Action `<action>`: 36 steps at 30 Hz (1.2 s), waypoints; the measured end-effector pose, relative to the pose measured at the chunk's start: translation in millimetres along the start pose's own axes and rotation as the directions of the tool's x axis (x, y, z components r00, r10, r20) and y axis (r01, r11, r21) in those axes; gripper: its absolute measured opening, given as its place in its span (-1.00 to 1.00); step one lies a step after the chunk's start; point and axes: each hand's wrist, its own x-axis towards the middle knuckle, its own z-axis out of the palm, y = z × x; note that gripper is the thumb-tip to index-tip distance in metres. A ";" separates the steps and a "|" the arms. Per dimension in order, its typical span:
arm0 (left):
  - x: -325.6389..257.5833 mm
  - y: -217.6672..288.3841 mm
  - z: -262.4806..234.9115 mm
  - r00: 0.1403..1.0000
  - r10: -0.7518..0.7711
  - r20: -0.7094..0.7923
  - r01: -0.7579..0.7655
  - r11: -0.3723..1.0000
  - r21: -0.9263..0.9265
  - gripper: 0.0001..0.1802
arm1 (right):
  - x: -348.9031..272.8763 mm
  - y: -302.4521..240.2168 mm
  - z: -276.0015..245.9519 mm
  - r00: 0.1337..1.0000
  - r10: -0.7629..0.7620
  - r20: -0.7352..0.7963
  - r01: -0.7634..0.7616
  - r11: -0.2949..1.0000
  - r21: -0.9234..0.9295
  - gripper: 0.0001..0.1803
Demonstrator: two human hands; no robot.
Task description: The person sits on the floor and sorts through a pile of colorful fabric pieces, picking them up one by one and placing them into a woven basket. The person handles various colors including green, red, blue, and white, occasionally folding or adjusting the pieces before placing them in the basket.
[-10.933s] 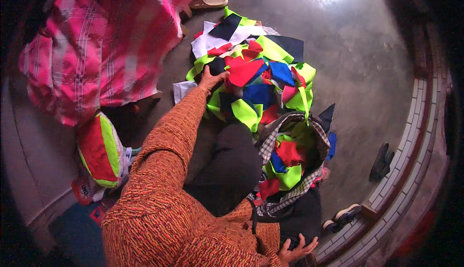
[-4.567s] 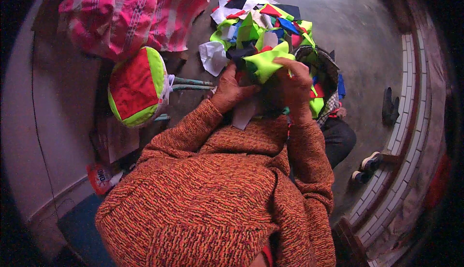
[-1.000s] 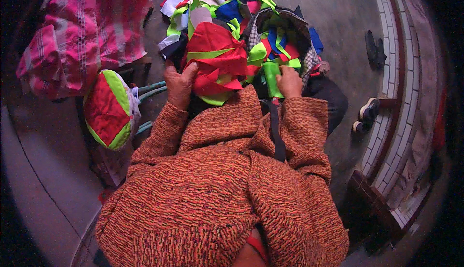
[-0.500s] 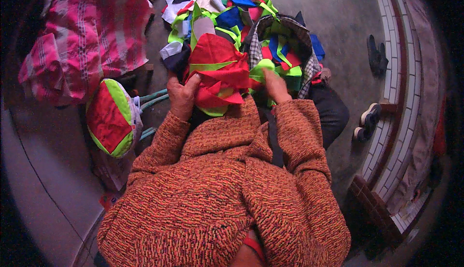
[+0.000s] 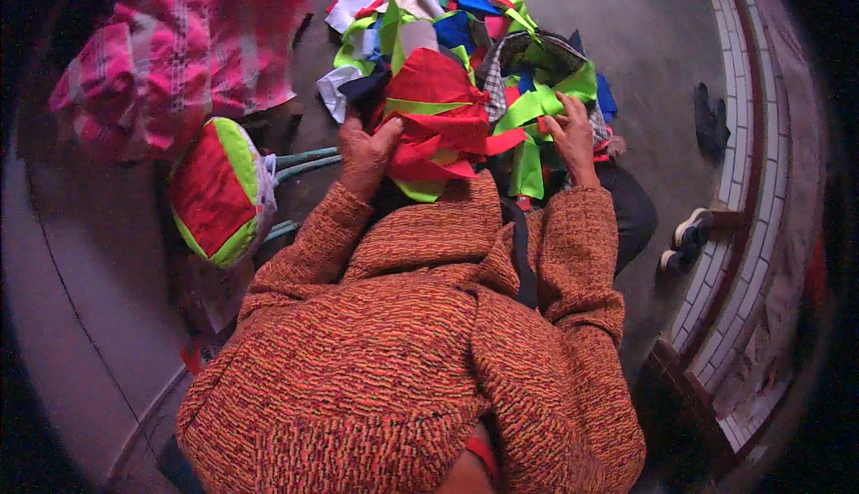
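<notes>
My left hand [image 5: 367,152] is closed on the side of a stack of red cloth pieces [image 5: 429,87], its thumb on top. Yellow-green strips [image 5: 428,107] show among the red layers. My right hand [image 5: 575,140] is open, fingers apart, over yellow-green cloth pieces [image 5: 528,167] at the mouth of a checked cloth bag [image 5: 494,91]. I cannot make out anything gripped in it. Just beyond the red stack lies a heap of mixed scraps [image 5: 416,36] in white, blue, black, red and yellow-green.
At left stands a stool-like seat with a red and yellow-green cushion [image 5: 219,194] and pale blue legs [image 5: 309,161]. Pink checked cloth [image 5: 192,55] drapes beyond it. A dark glove-like item [image 5: 711,123] and shoes [image 5: 687,239] lie by the white-brick edging [image 5: 734,73] at right.
My right hand has moved right, away from the red stack, and its fingers have spread. More yellow-green cloth now shows at the bag's mouth. The left hand keeps its hold.
</notes>
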 end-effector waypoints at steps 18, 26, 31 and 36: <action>3.4 -2.5 -2.4 0.996 0.056 0.076 -0.053 0.998 -0.039 -0.36 | -17.8 -159.9 9.2 0.959 -0.281 -0.040 0.264 0.834 0.485 -0.89; 1.3 0.5 -2.8 0.997 0.075 0.006 -0.075 0.997 0.017 -0.38 | -22.1 -146.8 -0.4 0.990 0.081 -0.115 0.060 0.494 0.868 -0.89; 2.8 -6.1 -0.2 0.990 0.143 -0.010 -0.142 0.989 0.029 -0.38 | -31.4 -164.6 6.2 0.985 0.046 0.164 -0.168 0.423 0.890 -0.81; 0.3 -2.0 -0.7 0.986 0.168 -0.001 -0.166 0.977 0.134 -0.31 | -31.7 -180.5 10.5 0.976 -0.209 0.056 0.160 0.871 0.464 -0.39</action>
